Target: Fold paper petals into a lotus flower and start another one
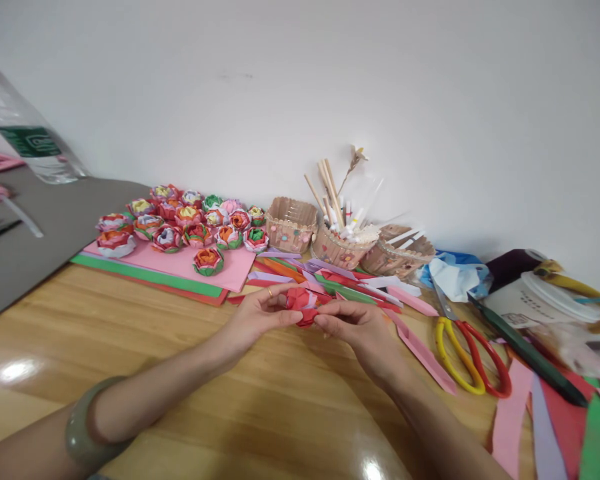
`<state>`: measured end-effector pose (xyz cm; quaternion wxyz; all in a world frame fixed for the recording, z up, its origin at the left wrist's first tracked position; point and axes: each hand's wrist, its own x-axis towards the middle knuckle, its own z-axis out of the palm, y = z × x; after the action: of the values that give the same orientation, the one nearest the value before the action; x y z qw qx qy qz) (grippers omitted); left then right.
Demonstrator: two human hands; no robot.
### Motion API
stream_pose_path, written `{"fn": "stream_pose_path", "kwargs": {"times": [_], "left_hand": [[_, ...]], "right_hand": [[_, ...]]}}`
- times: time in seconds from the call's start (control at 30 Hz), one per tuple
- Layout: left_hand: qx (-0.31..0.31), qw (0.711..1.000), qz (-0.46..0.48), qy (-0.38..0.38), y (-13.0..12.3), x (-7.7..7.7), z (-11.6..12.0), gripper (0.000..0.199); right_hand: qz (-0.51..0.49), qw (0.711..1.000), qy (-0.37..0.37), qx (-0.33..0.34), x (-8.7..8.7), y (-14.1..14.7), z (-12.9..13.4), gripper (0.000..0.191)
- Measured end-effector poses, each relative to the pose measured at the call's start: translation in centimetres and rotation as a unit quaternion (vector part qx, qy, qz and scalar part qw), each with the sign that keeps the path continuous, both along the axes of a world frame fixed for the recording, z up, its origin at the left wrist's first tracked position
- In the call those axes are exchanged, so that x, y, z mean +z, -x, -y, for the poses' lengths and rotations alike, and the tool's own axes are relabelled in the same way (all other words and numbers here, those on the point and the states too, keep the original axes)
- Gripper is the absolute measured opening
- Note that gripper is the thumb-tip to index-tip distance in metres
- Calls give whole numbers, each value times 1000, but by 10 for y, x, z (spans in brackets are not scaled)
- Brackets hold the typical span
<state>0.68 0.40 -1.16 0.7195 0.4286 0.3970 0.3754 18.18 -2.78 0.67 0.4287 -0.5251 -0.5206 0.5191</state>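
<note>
Between my two hands, just above the wooden table (190,393), is a small red paper flower (304,308) with some lilac showing in its middle. My left hand (260,317) pinches its left side between thumb and fingers. On the other side, my right hand (353,323) has thumb and fingertips closed on the red petals. Behind the hands lie loose folded paper strips (340,287) in red, green, lilac and orange. To the left, several finished paper flowers (209,261) sit on a stack of coloured paper sheets (230,270).
Three small decorated baskets (293,227) stand against the wall, the middle one holding sticks and pens. At right lie scissors (473,353), a dark green long tool (530,350), a white lidded tub (545,300) and paper pieces (515,413). A plastic bottle (30,143) stands far left.
</note>
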Motion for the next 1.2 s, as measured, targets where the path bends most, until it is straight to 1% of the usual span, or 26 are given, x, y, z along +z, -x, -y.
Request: {"fn": "stream_pose_path", "kwargs": {"times": [0.17, 0.33, 0.4, 0.53, 0.67, 0.83, 0.97, 1.07, 1.2], "left_hand": [[-4, 1000, -16, -11, 0, -1, -1, 44], [1, 1000, -5, -7, -1, -2, -1, 42], [3, 1000, 6, -3, -1, -2, -1, 41], [7, 1000, 9, 5, 0, -2, -1, 44], [5, 1000, 2, -1, 0, -1, -1, 44], [7, 1000, 0, -5, 0, -1, -1, 43], [-2, 1000, 4, -3, -1, -3, -1, 45], [0, 1000, -2, -4, -1, -3, -1, 46], [14, 1000, -12, -20, 0, -2, -2, 46]], "right_hand": [[23, 1000, -4, 12, 3, 1, 1, 14], [72, 993, -63, 64, 2, 0, 0, 19], [79, 991, -76, 74, 1, 0, 0, 20], [80, 992, -74, 65, 1, -1, 0, 17], [47, 997, -43, 38, 3, 0, 0, 13], [13, 1000, -6, 27, 0, 4, -1, 15], [-11, 999, 13, 38, -5, 5, -1, 20], [-2, 999, 8, 40, -4, 4, -1, 18], [34, 998, -31, 41, 1, 1, -2, 15]]}}
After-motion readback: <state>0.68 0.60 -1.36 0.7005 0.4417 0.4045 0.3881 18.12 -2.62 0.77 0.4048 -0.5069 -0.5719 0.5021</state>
